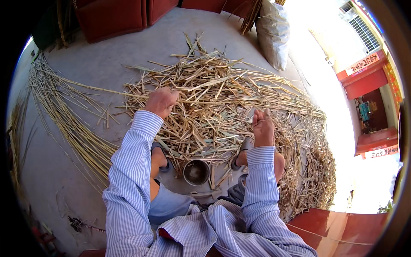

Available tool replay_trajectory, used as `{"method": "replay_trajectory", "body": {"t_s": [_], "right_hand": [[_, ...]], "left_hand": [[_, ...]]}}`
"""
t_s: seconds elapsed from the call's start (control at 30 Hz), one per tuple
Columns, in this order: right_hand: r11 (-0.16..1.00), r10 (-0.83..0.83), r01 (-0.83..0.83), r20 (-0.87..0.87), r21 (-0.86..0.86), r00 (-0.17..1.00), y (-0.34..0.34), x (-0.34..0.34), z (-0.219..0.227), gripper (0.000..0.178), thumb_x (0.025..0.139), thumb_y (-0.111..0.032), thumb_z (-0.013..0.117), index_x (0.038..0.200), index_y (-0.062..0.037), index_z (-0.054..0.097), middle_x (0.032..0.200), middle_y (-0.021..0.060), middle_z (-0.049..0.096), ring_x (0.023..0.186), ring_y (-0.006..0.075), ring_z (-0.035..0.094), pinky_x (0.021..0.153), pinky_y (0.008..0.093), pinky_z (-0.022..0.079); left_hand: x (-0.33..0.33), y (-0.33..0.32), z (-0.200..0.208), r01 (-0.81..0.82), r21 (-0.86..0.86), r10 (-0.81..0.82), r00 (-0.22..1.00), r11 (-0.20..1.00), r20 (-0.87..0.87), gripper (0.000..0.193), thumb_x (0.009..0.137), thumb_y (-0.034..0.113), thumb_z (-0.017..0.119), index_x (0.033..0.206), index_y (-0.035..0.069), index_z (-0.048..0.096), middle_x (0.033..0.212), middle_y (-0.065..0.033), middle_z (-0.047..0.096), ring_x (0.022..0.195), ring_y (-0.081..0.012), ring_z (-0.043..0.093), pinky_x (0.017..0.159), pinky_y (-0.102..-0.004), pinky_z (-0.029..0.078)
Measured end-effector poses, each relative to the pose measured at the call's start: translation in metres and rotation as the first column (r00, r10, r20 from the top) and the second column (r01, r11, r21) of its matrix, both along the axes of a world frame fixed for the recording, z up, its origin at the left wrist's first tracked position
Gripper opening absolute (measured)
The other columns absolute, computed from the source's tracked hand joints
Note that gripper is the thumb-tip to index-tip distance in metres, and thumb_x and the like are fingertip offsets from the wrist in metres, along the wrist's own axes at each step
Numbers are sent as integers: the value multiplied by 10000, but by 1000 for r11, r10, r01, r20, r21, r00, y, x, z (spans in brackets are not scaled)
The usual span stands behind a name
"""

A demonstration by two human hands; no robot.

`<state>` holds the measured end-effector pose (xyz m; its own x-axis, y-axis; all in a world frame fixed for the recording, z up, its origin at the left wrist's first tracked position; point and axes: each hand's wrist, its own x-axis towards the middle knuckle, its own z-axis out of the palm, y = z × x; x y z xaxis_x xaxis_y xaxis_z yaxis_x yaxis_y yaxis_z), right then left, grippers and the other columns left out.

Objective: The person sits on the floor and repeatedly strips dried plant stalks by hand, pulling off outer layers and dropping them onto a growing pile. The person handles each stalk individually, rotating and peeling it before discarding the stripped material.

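My left hand (162, 102) is closed over the left part of a heap of dry stalks and leaf sheaths (209, 111). A long dry stalk (105, 89) runs in from the left to this fist and appears gripped in it. My right hand (263, 124) is raised over the right side of the heap, its fingers drawn together in a pinch. Something small and pale shows by those fingertips, too unclear to name. Between my feet stands a round metal pot (196, 172) with a dark inside, close to the heap's near edge.
Long thin stalks (77, 124) lie in a loose bundle on the left floor. Shredded husks (314, 171) spread to the right. A pale woven sack (273, 36) stands at the back right, and red armchairs (111, 19) at the back left. Bright sunlight falls beyond the sack.
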<state>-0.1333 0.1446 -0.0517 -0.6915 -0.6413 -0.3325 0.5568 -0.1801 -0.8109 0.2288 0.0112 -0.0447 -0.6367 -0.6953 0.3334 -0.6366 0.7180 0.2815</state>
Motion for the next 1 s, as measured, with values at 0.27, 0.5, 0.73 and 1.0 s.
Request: {"method": "replay_trajectory", "body": {"t_s": [0.27, 0.5, 0.73, 1.0], "right_hand": [[839, 513, -528, -132, -131, 848, -16, 164, 4, 354, 913, -103, 645, 1229, 5, 529, 1076, 84, 661, 864, 137, 659, 682, 222, 544], [915, 348, -386, -255, -116, 902, -29, 194, 6, 238, 937, -160, 626, 1084, 26, 599, 956, 108, 691, 757, 144, 675, 649, 246, 568], [982, 181, -188, -322, 7, 929, -30, 179, 16, 231, 891, -248, 701, 852, -33, 627, 785, 74, 692, 629, 127, 655, 521, 227, 531], [983, -129, 106, -147, -150, 981, 15, -18, 55, 238, 914, -284, 665, 903, -50, 621, 764, 32, 634, 631, 85, 573, 516, 172, 461]], "left_hand": [[12, 9, 8, 4, 73, -3, 1000, 997, -15, 187, 714, 81, 698, 854, 75, 574, 758, -168, 574, 771, -371, 603, 654, -496, 474], [15, 13, 5, -23, 34, 22, 1000, 999, 7, 191, 727, 159, 735, 825, 87, 588, 744, -149, 581, 739, -352, 604, 640, -475, 469], [4, 18, 11, -5, 42, 5, 1000, 999, 13, 216, 693, 107, 731, 826, 63, 566, 745, -160, 587, 763, -352, 624, 668, -479, 496], [39, 22, -10, -48, -115, 64, 988, 992, 142, 225, 661, 52, 714, 796, 36, 535, 745, -120, 590, 792, -303, 609, 703, -449, 510]]}}
